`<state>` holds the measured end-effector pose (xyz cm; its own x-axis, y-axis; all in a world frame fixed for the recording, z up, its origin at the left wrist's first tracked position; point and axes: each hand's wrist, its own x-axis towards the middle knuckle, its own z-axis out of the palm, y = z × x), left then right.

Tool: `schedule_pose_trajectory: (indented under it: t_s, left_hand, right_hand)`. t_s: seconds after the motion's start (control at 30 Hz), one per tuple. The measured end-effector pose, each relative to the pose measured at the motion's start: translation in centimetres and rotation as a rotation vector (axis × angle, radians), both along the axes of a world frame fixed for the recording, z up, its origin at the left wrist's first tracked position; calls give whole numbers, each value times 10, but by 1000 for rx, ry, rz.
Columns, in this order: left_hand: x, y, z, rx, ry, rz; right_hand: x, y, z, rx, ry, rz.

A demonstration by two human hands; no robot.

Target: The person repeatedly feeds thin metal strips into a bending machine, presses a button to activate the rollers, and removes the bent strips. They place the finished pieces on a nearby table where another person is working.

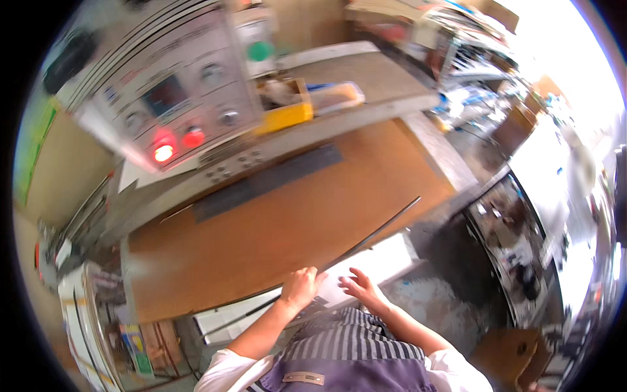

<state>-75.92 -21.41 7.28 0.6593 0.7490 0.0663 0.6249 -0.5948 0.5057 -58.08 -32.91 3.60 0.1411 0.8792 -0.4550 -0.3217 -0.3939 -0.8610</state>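
Note:
A long, thin dark rod (382, 226) slants across the front edge of the brown board (274, 228); its right end lies over the board and its lower left end over the white strip below. My left hand (302, 287) is closed around the middle of this rod. Just to its right, my right hand (362, 287) hovers with its fingers apart and nothing in them. Under both hands runs a white ledge (385, 258) along the front of the board.
Beyond the board stands a control box (176, 85) with knobs and a lit red lamp (163, 153). A yellow bin (287, 116) rests on the grey shelf (366, 72). At the right is a dark-framed tray of clutter (506, 228), with a cardboard box (509, 356) at lower right.

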Motion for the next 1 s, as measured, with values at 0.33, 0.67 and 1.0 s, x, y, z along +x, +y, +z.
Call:
schedule_pose_trajectory:
  t_s: [0.33,0.67,1.0]
  left_hand:
    - [124,-98,18,-379,157,-555]
    - [287,-205,-4,-951,-2,-376]
    - [559,-290,-25,-1150,-76,-420]
  right_hand:
    - [160,-131,13,98,776,-1163]
    - [329,-355,31,117,-325,-737]
    - [274,-509,-29,-422,-425,-803]
